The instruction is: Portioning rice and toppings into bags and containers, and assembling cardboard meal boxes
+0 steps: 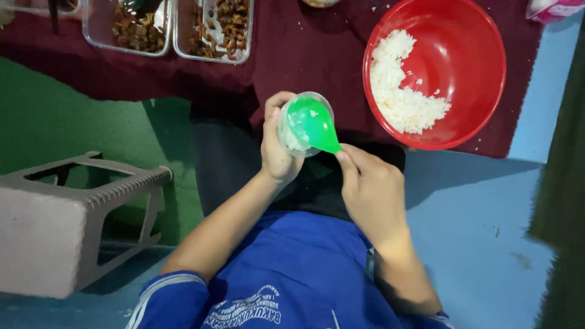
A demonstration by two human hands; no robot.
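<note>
Closest to you is your blue shirt, which has white printed lettering low on the chest. Just above it, your right hand holds the handle of a green rice spoon; the thumb and the fingers pinch the thin end of the handle. The wide part of the spoon lies over the mouth of a small clear cup. Your left hand holds this cup from the side, with the fingers wrapped around its wall and the thumb on the near side. The cup has white rice inside, and you hold it in the air in front of the bench edge, over your lap.

To your left, a grey plastic stool lies on its side on the floor.

Farther away, a dark red cloth covers the bench. On it, at the right, stands a big red bowl with white rice heaped at its left side. At the far left, two clear rectangular containers stand side by side, each with brown pieces of food. In the far right corner you see a part of a pink and white package.
</note>
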